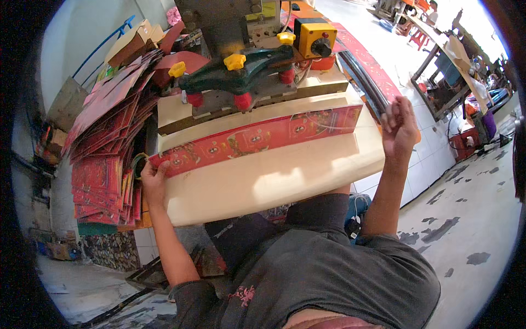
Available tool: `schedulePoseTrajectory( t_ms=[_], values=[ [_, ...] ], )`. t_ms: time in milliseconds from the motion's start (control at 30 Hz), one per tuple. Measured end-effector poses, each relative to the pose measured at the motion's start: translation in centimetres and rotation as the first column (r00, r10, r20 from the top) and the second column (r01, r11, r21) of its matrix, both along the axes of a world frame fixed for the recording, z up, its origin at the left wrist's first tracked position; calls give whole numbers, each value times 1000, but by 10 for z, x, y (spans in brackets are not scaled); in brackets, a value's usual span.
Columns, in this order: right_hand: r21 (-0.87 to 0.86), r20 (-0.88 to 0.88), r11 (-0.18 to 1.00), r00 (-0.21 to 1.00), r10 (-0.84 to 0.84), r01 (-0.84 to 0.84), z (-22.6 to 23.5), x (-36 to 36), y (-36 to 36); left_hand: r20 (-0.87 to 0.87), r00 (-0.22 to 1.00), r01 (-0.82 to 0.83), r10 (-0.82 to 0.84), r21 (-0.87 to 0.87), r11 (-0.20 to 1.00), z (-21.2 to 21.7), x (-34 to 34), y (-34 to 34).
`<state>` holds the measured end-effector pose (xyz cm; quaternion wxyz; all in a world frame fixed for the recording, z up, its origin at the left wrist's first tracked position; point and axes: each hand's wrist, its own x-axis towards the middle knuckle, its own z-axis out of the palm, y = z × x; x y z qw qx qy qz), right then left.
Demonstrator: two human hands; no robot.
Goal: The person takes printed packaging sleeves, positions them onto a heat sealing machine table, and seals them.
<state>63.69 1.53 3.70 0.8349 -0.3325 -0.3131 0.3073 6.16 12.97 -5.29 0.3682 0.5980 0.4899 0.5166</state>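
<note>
A long red printed strip (241, 138) with gold pictures stands on edge along a cream padded work surface (263, 189), in front of a press. My left hand (154, 181) pinches its left end between thumb and fingers. Raised off the right end of the surface is my right hand (399, 131), fingers curled together and partly blurred. A thin pale line runs from the strip toward that hand; whether the fingers hold it is not clear. Behind the strip lies the press's long pale bar (252, 109), under a dark green clamp arm (235, 74) with yellow knobs and red feet.
Stacks of red printed sheets (98, 181) lean close by my left hand. A yellow and black control box (316, 39) with a dial sits at the back right. Beyond it are a red printed sheet (367, 60) and a workbench (438, 41) across the tiled floor.
</note>
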Motion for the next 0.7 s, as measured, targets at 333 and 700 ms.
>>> schedulePoseTrajectory(
  t_ms=[333,700],
  values=[
    [-389,913,848,277,301,360,-16,-108,17,-30,999,-20,20,-20,1000,-15,-11,7],
    [-311,897,817,433,84,486,-47,-138,31,-35,999,-36,38,44,998,-13,-8,8]
  ],
)
